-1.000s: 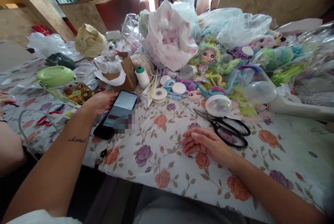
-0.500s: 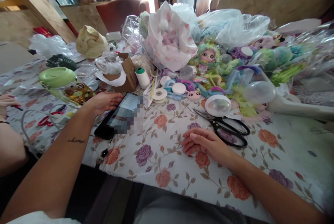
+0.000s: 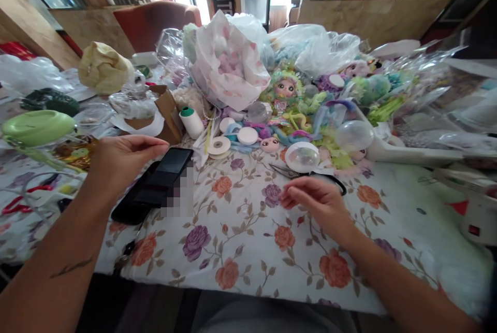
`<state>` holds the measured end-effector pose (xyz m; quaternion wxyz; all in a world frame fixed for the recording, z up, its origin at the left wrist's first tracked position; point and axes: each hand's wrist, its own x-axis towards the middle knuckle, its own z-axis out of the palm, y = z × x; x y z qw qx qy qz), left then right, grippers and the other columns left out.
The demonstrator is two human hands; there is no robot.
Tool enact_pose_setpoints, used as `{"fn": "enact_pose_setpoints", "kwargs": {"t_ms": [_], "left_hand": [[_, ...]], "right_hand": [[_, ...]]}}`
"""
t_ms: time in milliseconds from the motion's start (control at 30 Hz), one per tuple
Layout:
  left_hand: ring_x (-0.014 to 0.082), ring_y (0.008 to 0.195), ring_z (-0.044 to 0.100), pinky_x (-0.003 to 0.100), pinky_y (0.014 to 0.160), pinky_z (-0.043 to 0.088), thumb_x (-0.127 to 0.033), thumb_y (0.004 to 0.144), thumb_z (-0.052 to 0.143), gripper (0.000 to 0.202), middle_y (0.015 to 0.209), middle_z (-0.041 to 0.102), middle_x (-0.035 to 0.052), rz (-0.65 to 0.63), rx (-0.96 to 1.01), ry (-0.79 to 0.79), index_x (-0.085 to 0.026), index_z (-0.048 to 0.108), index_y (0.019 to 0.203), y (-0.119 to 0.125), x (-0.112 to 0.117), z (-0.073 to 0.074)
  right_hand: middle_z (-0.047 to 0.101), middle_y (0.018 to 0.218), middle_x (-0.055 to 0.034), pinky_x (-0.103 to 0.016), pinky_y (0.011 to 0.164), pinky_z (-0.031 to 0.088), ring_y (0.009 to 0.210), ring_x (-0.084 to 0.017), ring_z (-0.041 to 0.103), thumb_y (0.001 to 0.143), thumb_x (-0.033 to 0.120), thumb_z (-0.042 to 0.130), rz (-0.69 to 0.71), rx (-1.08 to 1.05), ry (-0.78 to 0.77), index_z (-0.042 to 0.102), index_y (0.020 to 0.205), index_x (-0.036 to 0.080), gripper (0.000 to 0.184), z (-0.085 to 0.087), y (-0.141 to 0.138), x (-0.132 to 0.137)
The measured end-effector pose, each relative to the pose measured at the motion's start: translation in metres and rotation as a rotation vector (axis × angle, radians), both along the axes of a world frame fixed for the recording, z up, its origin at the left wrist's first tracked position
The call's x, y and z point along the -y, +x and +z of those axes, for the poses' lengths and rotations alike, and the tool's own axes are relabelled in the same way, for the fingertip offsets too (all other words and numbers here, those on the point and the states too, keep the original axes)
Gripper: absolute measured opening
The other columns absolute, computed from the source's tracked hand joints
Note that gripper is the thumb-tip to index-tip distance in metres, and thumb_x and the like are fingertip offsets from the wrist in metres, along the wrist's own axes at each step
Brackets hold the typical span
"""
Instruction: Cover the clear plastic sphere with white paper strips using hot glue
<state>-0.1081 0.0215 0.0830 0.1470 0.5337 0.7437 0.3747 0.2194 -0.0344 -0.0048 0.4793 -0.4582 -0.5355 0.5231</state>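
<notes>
The left hand (image 3: 120,159) hovers loosely open just over the black phone (image 3: 153,185), which lies flat on the floral tablecloth (image 3: 233,229). The right hand (image 3: 318,203), fingers curled together, rests just beside the black scissors (image 3: 306,173), covering their handles.

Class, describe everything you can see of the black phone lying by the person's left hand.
The phone is a slim black slab with a glossy, dark screen, part of it blurred out. It lies flat, face up, on the floral tablecloth, angled with its far end toward the brown cardboard box. The left hand hovers over its near-left side, fingers curled above the screen; whether they touch it cannot be told. A dark cord trails from under its near end.
</notes>
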Motion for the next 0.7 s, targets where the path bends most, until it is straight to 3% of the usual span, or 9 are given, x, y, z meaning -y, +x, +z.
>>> {"fn": "enact_pose_setpoints", "kwargs": {"t_ms": [67,133,200,267,400,533,700], "left_hand": [[0.0144,0.078,0.066,0.029,0.085,0.052,-0.026,0.077,0.072,0.022,0.080,0.077,0.0001,-0.076,0.136,-0.002,-0.012,0.077,0.093,0.026,0.004,-0.004],[0.0141,0.072,0.068,0.027,0.078,0.055,-0.028,0.081,0.070,0.017,0.073,0.077,0.0014,-0.252,0.287,-0.033,-0.014,0.078,0.086,0.053,0.006,-0.012],[0.0151,0.064,0.068,0.025,0.064,0.054,-0.029,0.081,0.069,0.016,0.067,0.076,0.0021,-0.405,0.379,-0.080,-0.017,0.079,0.078,0.079,0.007,-0.024],[0.0171,0.064,0.069,0.024,0.054,0.051,-0.033,0.080,0.072,0.016,0.070,0.078,0.0026,-0.547,0.461,-0.114,-0.020,0.081,0.081,0.102,0.007,-0.036],[0.0177,0.073,0.071,0.025,0.062,0.054,-0.032,0.070,0.083,0.013,0.080,0.080,0.0027,-0.687,0.540,-0.117,-0.023,0.082,0.079,0.135,0.008,-0.057],[0.0158,0.074,0.067,0.024,0.067,0.053,-0.026,0.067,0.085,0.012,0.075,0.076,0.0021,-0.791,0.669,0.008,-0.020,0.076,0.066,0.146,0.008,-0.075],[0.0145,0.072,0.063,0.026,0.068,0.051,-0.033,0.080,0.076,0.014,0.078,0.074,0.0032,-0.794,0.686,0.003,-0.019,0.077,0.077,0.143,0.005,-0.085]], "right_hand": [[0.075,0.075,-0.0043,-0.036,0.066,0.062,0.065,-0.019,0.071,0.084,0.041,0.073,-0.278,0.071,0.152,0.073,0.089,0.020,0.022,0.006,0.016,-0.006],[0.075,0.083,-0.0047,-0.039,0.074,0.063,0.074,-0.020,0.072,0.084,0.039,0.073,-0.533,0.173,0.306,0.071,0.094,0.021,0.021,0.008,0.033,-0.017],[0.073,0.102,-0.0082,-0.045,0.086,0.061,0.092,-0.024,0.072,0.081,0.039,0.075,-0.641,0.323,0.428,0.068,0.106,0.022,0.032,0.004,0.048,-0.029],[0.067,0.119,-0.0128,-0.049,0.094,0.058,0.109,-0.028,0.067,0.076,0.042,0.079,-0.589,0.456,0.463,0.060,0.122,0.021,0.053,-0.003,0.058,-0.040],[0.054,0.140,-0.0209,-0.057,0.106,0.048,0.127,-0.036,0.056,0.069,0.051,0.083,-0.380,0.637,0.412,0.044,0.140,0.018,0.087,-0.018,0.061,-0.051],[0.050,0.146,-0.0220,-0.059,0.109,0.043,0.134,-0.038,0.050,0.070,0.052,0.082,-0.320,0.751,0.441,0.040,0.143,0.019,0.091,-0.025,0.054,-0.053],[0.055,0.141,-0.0212,-0.058,0.104,0.046,0.130,-0.038,0.053,0.073,0.044,0.080,-0.330,0.853,0.491,0.041,0.141,0.019,0.082,-0.029,0.048,-0.059]]}}
